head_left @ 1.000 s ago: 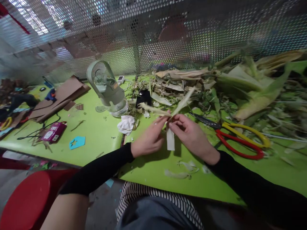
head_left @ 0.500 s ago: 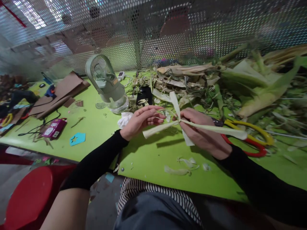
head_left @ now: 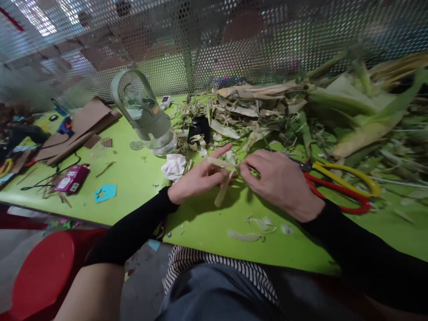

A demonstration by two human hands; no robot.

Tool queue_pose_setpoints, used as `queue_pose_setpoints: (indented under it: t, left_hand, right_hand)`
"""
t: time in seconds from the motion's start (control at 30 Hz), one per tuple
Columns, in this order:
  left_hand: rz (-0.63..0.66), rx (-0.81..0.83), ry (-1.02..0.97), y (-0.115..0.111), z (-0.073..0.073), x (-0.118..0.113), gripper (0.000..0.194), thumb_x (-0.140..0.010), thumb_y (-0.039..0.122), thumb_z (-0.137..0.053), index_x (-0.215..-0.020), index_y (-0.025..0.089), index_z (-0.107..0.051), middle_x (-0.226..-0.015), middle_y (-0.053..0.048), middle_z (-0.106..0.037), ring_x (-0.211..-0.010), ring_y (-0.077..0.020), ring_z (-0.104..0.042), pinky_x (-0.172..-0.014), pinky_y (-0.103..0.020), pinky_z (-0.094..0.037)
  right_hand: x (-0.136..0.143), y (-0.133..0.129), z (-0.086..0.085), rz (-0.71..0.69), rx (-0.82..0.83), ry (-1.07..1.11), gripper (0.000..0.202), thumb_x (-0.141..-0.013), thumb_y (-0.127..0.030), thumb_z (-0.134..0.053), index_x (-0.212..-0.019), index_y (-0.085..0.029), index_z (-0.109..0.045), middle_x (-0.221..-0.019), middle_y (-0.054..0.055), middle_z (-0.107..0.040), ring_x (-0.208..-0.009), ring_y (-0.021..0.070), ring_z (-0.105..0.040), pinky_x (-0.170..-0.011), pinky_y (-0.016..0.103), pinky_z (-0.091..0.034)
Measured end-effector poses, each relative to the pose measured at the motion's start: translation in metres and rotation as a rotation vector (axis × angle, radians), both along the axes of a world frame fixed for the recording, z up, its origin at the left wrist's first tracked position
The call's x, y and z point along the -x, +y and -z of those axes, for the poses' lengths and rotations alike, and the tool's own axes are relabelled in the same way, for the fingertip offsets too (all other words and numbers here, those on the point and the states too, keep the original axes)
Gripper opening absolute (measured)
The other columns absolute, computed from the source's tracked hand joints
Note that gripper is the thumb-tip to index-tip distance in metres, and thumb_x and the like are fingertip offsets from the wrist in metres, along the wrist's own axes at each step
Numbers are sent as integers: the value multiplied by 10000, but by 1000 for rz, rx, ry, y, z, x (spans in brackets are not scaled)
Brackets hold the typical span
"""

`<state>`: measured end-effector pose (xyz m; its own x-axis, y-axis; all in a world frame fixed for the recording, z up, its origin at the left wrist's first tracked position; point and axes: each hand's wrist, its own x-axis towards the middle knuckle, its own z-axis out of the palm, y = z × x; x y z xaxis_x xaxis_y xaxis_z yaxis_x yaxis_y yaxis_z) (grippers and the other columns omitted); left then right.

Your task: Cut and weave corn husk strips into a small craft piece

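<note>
Pale corn husk strips cross between my hands above the green table. My left hand grips them with thumb and curled fingers, while its index finger points out past them. One strip runs over the fingers and another hangs down. From the other side my right hand pinches the strips near where they meet; its fingertips partly hide that spot. Scissors with a yellow and a red handle lie right of my right hand, their blades partly behind it. Loose husk scraps lie on the table in front of me.
A heap of husks spreads along the back and right, against a perforated metal screen. A handled water bottle, crumpled tissue, purple box and cardboard stand or lie leftward. A red stool is at lower left.
The spread-out strips have been turned and drawn together, and now lie mostly at my left fingers. My left hand has closed on them, and my right hand has rolled over, showing its back.
</note>
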<state>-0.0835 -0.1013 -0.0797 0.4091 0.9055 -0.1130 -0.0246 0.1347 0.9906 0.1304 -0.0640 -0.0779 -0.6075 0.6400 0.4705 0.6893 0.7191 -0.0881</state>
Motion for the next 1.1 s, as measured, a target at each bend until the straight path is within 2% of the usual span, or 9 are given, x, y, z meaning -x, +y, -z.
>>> queue_pose_setpoints:
  t: [0.07,0.17,0.33,0.43,0.53,0.6,0.77,0.93,1.1]
  left_hand:
    - [18,3,-44,1,0,-2,653,-907,225,-749,-1525,224,-540,-1125,-88,-782,-987,-174,-730,-983,-369,-578]
    - [-79,44,-53,3,3,-6,334,-939,249,-721,-1256,146,-732,-1055,-84,-783,-886,-137,-723,-933,-331,-587]
    - [-220,208,-113,9,8,-8,176,-999,161,-618,-1090,96,-754,-869,-69,-774,-776,-107,-711,-820,-271,-576]
    - [-240,334,-233,12,9,-9,172,-999,143,-600,-1066,104,-754,-926,-94,-797,-822,-126,-729,-866,-307,-593]
    - [-268,390,-311,13,7,-9,198,-995,153,-590,-1109,123,-749,-999,-105,-811,-875,-145,-746,-917,-333,-596]
    - [-265,367,-319,14,7,-8,237,-988,150,-587,-1167,134,-741,-1039,-102,-813,-881,-143,-748,-942,-332,-585]
    - [-220,253,-311,12,11,-6,280,-958,239,-675,-1222,160,-724,-1170,-104,-789,-944,-151,-740,-993,-359,-557]
    - [-222,15,-231,7,11,-5,295,-920,205,-719,-1209,169,-669,-1275,-112,-732,-1148,-207,-722,-1093,-379,-517]
    - [-207,-71,-177,0,6,-7,371,-946,233,-704,-1237,207,-475,-1074,-92,-777,-1091,-209,-746,-1027,-380,-547]
  right_hand:
    - [1,-3,0,8,31,-7,294,-1013,-241,-460,-746,-215,-580,-690,47,-666,-612,178,-563,-626,327,-379]
    - [3,-5,1,-57,101,-20,338,-1064,-278,-398,-809,-209,-609,-720,57,-698,-615,180,-584,-607,317,-379]
    - [4,-1,4,-185,165,9,419,-1113,-357,-315,-927,-192,-653,-826,84,-735,-713,210,-641,-662,333,-444]
    - [2,4,5,-137,122,46,353,-1094,-342,-376,-951,-216,-673,-875,93,-722,-790,249,-639,-728,388,-466]
    - [1,4,2,-55,1,125,192,-1034,-331,-533,-1076,-274,-711,-1128,122,-719,-1070,343,-632,-903,509,-469]
    - [2,1,1,-102,-12,130,204,-1007,-274,-578,-1139,-332,-722,-1213,96,-709,-1153,362,-608,-959,550,-457]
    - [10,-10,3,-380,126,63,304,-1021,-181,-504,-1081,-355,-747,-1029,44,-743,-961,281,-657,-879,475,-521]
    - [12,-11,8,-426,115,62,335,-1064,-212,-430,-1069,-310,-750,-1038,66,-764,-980,271,-687,-912,467,-560]
    - [10,-13,6,-438,137,42,330,-1067,-235,-424,-1084,-310,-744,-1059,61,-783,-1002,269,-697,-952,469,-568]
